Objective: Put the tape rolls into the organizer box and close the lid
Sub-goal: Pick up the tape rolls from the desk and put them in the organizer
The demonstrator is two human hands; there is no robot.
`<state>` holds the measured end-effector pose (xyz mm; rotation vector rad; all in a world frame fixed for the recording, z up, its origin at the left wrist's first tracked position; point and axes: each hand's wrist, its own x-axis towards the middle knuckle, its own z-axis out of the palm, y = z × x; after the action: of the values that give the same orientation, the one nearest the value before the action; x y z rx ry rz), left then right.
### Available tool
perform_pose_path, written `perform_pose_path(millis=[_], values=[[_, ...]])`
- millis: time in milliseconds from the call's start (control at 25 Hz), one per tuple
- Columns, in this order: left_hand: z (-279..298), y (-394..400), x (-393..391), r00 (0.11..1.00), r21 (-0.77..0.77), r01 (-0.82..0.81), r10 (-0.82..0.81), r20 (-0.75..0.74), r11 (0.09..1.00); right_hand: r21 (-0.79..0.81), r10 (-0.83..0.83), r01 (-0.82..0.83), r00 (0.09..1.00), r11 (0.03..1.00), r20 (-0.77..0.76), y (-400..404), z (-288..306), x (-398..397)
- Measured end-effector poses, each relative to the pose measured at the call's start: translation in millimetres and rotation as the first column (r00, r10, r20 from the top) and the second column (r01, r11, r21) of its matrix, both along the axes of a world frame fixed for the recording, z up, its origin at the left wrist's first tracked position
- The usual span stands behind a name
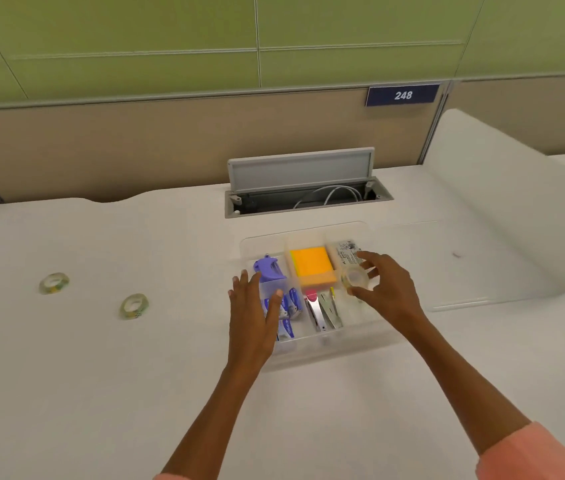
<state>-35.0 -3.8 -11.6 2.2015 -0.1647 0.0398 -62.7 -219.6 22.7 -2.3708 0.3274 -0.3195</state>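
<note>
A clear plastic organizer box (312,353) sits open mid-table, its clear lid (447,265) lying flat to the right. My right hand (383,289) holds a clear tape roll (355,277) over the box's right compartment. My left hand (253,317) rests flat with fingers spread on the box's left side, holding nothing. Two more tape rolls lie on the table to the left: one far left (53,283), one nearer the box (134,306).
The box holds orange sticky notes (312,268), a purple tool (269,269), blue packets (288,311) and metal staplers (324,311). Behind it an open cable hatch (305,195) with a raised flap is set in the white desk. A partition wall stands at the back.
</note>
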Motion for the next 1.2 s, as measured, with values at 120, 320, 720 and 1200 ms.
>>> perform_pose_path(millis=[120, 320, 720, 1200], values=[[-20.5, -12.9, -2.4, 0.998, 0.101, 0.049, -0.046, -0.03, 0.994, -0.051, -0.047, 0.04, 0.989, 0.998, -0.143, -23.2, -11.3, -2.7], [-41.5, -12.9, -6.0, 0.992, 0.263, 0.008, -0.041, 0.122, 0.965, -0.118, -0.041, -0.002, 0.933, 0.993, -0.358, -32.0, -27.5, -1.2], [-51.6, -16.0, -2.0, 0.973, 0.331, -0.038, -0.041, 0.229, 0.943, -0.121, -0.027, -0.043, 0.855, 0.992, -0.518, -36.3, -40.1, 13.8], [-54.9, -14.7, -1.3, 0.979, 0.298, -0.015, -0.047, 0.2, 0.955, -0.099, -0.015, -0.042, 0.857, 0.994, -0.515, -33.8, -36.8, 10.2]])
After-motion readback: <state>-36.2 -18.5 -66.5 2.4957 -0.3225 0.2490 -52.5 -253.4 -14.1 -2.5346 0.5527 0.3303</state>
